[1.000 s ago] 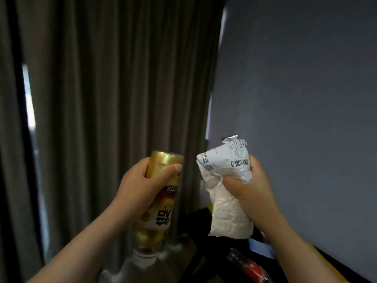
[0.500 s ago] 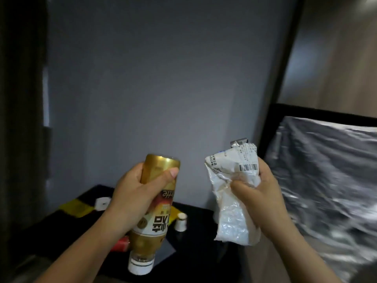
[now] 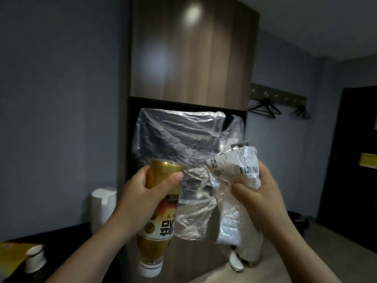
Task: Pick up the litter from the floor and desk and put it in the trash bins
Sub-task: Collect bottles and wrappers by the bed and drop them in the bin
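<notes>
The gold plastic bottle with a white cap (image 3: 161, 221) hangs cap-down in mid-air, its base held in the closed grip of the left hand (image 3: 138, 193). Just beside it, the crumpled white-and-clear plastic wrapper (image 3: 230, 217) is bunched in the grip of the right hand (image 3: 263, 195). The wrapper's loose tail could slip free, and a loose cap might drip. No bin shows clearly. Ahead, a clear plastic sheet (image 3: 175, 139) drapes the wooden cabinet (image 3: 191, 58); a white jug (image 3: 103, 203) and a white cup (image 3: 34, 257) stand on the dark desk (image 3: 67, 242).

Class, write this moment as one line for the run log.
left grip: holds upside-down gold plastic bottle | right grip: holds crumpled white plastic wrapper | stage: both litter items in hand, not yet binned
</notes>
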### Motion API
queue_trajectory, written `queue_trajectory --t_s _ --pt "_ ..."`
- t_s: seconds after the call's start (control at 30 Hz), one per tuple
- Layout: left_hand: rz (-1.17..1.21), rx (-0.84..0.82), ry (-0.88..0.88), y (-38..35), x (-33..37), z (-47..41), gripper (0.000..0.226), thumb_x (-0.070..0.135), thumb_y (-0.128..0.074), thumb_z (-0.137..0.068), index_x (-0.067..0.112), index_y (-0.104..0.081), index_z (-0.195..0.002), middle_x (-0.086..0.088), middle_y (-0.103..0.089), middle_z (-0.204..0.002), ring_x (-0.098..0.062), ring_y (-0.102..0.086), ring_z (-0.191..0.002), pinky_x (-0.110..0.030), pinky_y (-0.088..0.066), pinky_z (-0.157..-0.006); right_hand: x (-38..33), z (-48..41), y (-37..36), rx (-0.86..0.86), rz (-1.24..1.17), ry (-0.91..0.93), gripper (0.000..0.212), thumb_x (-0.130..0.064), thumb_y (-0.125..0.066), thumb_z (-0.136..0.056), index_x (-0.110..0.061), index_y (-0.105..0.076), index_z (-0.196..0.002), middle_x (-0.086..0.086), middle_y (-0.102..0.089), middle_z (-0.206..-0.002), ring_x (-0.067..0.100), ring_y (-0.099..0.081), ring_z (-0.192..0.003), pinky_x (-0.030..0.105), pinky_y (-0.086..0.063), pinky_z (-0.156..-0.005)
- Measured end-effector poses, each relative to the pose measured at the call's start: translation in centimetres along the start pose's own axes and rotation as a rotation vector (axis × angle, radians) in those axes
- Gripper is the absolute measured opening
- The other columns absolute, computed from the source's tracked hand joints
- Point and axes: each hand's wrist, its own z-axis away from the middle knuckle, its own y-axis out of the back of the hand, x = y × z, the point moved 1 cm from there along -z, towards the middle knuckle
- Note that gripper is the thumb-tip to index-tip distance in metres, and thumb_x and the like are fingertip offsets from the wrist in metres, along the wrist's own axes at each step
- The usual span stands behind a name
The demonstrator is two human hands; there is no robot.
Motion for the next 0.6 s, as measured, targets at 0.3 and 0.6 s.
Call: queue_trajectory --t_s 0.3,0.6 --pt "0.108 -0.159 -0.056 -20.5 0.4 -4.5 0.047 0.067 -0.072 -0.049 0.041 -0.063 -0.087 0.01 -0.074 -0.085 -0.007 -0.071 -0.075 -0.025 -0.054 -0.062 6.0 -3.3 17.6 0.175 0.077 -0.038 0.049 -0.013 -0.061 -0.061 -0.036 -0.061 -0.105 -0.006 -0.07 -0.083 0.006 -0.063 -0.066 0.019 -0.05 -0.058" --pt "0.171 -0.376 -0.044 -37.1 -2.2 -8.6 0.052 0.069 -0.072 -0.049 0.043 -0.063 -0.093 0.013 -0.074 -0.089 -0.006 -0.071 -0.077 -0.033 -0.057 -0.069 13.1 -5.1 30.9 0.389 0.266 -0.114 0.059 0.007 -0.064 -0.072 -0.045 -0.058 -0.101 -0.017 -0.07 -0.092 0.004 -0.067 -0.079 0.023 -0.053 -0.067"
